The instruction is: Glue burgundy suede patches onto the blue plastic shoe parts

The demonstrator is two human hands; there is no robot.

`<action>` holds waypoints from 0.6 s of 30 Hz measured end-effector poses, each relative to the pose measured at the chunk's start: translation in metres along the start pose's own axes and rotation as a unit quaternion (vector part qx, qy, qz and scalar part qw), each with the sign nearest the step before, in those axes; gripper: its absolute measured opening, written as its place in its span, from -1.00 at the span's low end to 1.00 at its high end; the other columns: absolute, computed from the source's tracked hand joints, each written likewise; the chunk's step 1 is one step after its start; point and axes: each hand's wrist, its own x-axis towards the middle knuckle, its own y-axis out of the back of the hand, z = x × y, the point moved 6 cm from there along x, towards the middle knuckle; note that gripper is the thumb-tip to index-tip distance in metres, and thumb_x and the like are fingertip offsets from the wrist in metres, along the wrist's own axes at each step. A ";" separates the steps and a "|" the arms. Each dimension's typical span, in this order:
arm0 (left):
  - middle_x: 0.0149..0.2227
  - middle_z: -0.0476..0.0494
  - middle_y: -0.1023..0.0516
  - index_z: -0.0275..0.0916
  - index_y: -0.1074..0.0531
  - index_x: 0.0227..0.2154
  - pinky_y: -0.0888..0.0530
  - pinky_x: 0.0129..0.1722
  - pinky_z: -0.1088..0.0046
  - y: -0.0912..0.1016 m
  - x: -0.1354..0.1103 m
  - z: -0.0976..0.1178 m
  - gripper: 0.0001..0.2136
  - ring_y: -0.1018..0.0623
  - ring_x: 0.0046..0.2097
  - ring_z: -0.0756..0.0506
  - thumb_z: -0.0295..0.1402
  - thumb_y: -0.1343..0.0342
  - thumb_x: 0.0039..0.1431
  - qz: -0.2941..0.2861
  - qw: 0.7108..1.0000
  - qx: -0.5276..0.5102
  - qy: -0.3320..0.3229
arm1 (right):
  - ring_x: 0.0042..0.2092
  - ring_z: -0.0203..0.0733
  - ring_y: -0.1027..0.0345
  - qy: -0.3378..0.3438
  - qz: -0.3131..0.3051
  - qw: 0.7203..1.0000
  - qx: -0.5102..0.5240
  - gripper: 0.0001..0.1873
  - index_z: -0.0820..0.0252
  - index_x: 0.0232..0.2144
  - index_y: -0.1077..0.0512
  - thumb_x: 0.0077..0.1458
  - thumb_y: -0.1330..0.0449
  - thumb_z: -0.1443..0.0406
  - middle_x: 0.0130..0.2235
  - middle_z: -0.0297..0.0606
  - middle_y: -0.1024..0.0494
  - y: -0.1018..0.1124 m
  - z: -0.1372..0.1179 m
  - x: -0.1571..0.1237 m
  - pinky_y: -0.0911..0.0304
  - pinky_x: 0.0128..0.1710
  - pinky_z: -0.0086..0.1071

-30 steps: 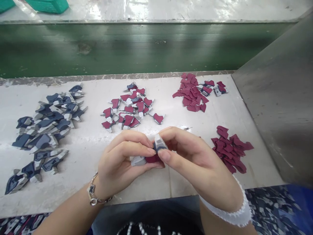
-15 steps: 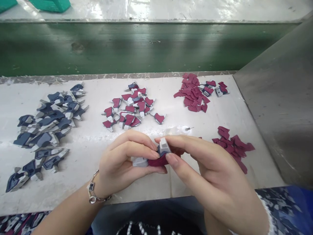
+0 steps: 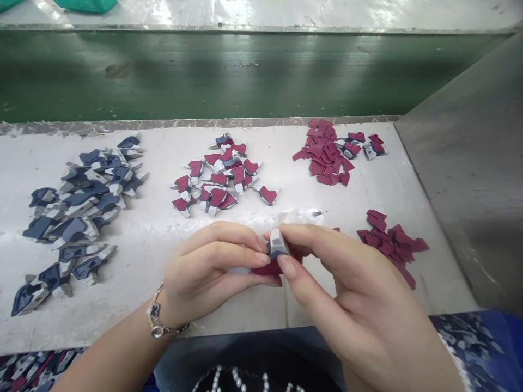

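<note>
My left hand [image 3: 208, 269] and my right hand [image 3: 347, 283] meet over the near middle of the white table [image 3: 155, 239]. Together they pinch one small flat piece [image 3: 274, 251] with a grey tip, a navy band and a maroon part. Both thumbs and forefingers press on it, and most of it is hidden by the fingers. A bracelet [image 3: 157, 321] sits on my left wrist.
Navy-and-grey pieces [image 3: 77, 207] lie heaped at the left. Joined maroon-and-grey pieces [image 3: 223, 177] lie in the middle. Maroon pieces lie in a far right pile [image 3: 324, 155] and a near right pile [image 3: 392, 242]. A green conveyor belt [image 3: 229, 73] runs behind. A grey metal panel [image 3: 469, 163] slopes at right.
My hands stay on the piece and have shifted slightly right. The grey end that stuck out under my left fingers is now covered.
</note>
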 end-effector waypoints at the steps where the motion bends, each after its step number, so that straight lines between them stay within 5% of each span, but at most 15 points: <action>1: -0.32 0.01 -0.59 -0.15 -0.50 -0.30 -0.64 -0.38 0.51 0.001 0.000 0.000 -0.86 -0.62 -0.32 0.00 -0.36 -0.34 0.12 0.003 1.000 0.006 0.000 | -0.18 0.05 -0.51 0.003 -0.003 1.000 -0.001 -0.72 0.02 -0.05 -0.49 0.21 -0.20 0.14 -0.26 -0.19 -0.61 0.000 -0.001 0.002 -0.48 -0.20 -0.16; 8: -0.24 -0.04 -0.55 -0.20 -0.49 -0.29 -0.62 -0.40 0.60 0.002 -0.003 -0.004 -0.81 -0.60 -0.29 0.03 -0.41 -0.38 0.07 0.019 1.000 -0.023 -0.003 | -0.13 0.03 -0.50 0.038 -0.007 0.998 -0.040 -0.71 0.03 0.00 -0.46 0.28 -0.13 0.15 -0.20 -0.17 -0.61 -0.003 -0.006 0.004 -0.47 -0.16 -0.16; 13: -0.17 -0.13 -0.56 -0.15 -0.44 -0.08 -0.61 -0.24 0.43 -0.005 -0.008 -0.015 -0.60 -0.59 -0.18 -0.09 -0.39 -0.41 0.02 -0.011 0.990 -0.111 0.091 | -0.04 -0.12 -0.44 0.047 -0.028 0.996 -0.068 -0.69 0.02 0.09 -0.37 0.35 -0.03 0.31 -0.08 -0.24 -0.55 -0.003 -0.002 -0.007 -0.41 -0.08 -0.27; 18: -0.16 -0.14 -0.57 -0.14 -0.45 0.00 -0.56 -0.17 0.39 -0.009 -0.011 -0.022 -0.64 -0.55 -0.14 -0.09 -0.52 -0.27 0.14 -0.039 0.974 -0.159 0.153 | -0.01 -0.28 -0.40 0.068 -0.033 0.991 -0.112 -0.61 0.00 0.14 -0.27 0.31 -0.07 0.40 -0.02 -0.34 -0.50 0.000 -0.005 -0.012 -0.32 -0.01 -0.44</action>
